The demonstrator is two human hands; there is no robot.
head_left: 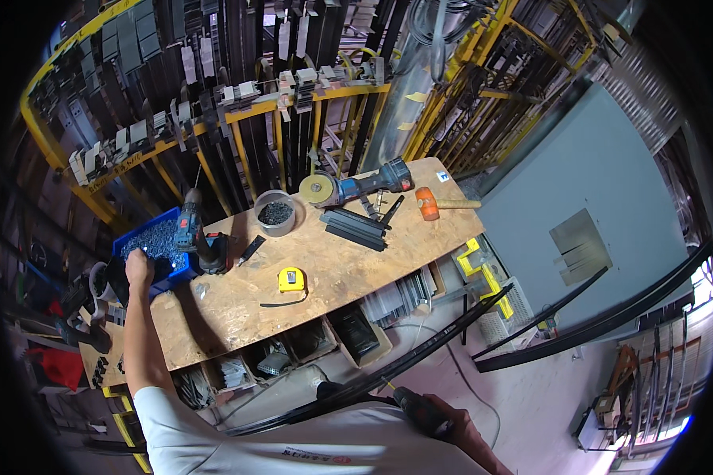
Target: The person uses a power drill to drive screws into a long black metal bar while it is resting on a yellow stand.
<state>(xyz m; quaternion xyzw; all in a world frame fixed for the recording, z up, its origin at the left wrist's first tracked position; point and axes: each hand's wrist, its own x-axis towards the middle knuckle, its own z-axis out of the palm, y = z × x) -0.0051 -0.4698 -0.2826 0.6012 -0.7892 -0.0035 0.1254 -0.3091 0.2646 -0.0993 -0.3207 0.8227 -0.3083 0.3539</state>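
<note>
My left hand (139, 269) is at the near left edge of a blue bin (184, 273) filled with small screws (154, 239). Its fingers look curled together, and what they hold, if anything, is hidden. Low in the view, my right hand (455, 421) grips a dark cordless drill (421, 412), whose bit points up and left towards a long black profile (420, 349). That profile runs slantwise in front of my body. Another cordless drill (190, 226) stands upright beside the screw bin, its bit upward.
On the wooden bench (238, 317) are a clear tub (276, 215) of dark fasteners, an angle grinder (356, 186), black profile pieces (356, 228), a yellow tape measure (291, 280) and an orange mallet (428, 204). Bins (309, 340) sit beneath. Profile racks (238, 115) stand behind; a grey panel (586, 174) leans right.
</note>
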